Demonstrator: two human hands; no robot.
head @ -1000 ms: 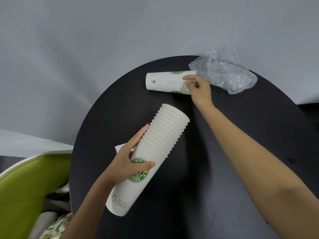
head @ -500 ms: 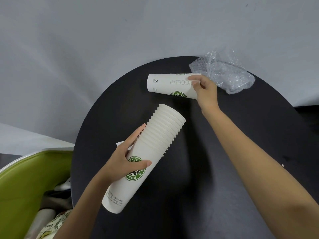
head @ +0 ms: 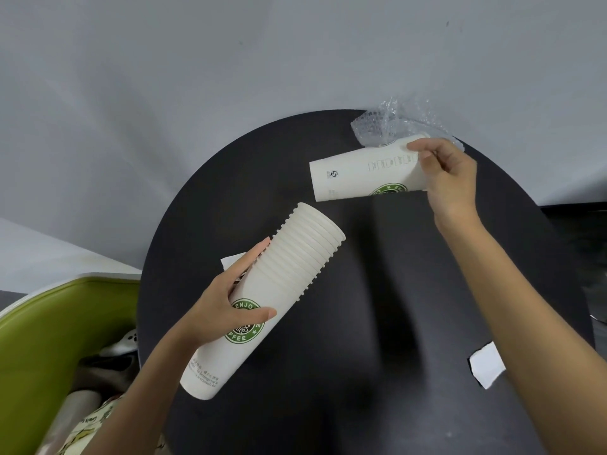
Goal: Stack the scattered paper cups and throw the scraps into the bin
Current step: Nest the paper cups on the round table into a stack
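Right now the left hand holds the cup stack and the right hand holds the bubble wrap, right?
Not quite. The head view shows the right hand gripping a single cup, not the bubble wrap, which lies behind it. The left hand does hold the cup stack.

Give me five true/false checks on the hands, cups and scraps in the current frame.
1. The left hand holds a stack of cups. True.
2. The right hand grips a single cup by its base. False: it grips the rim end, and the base points away to the left.
3. The single cup is nested in the stack of cups. False: the two are apart, one in each hand.
4. The bubble wrap lies at the near edge of the table. False: it lies at the far edge, behind the single cup.
5. A paper scrap lies on the table beside the right forearm. True.
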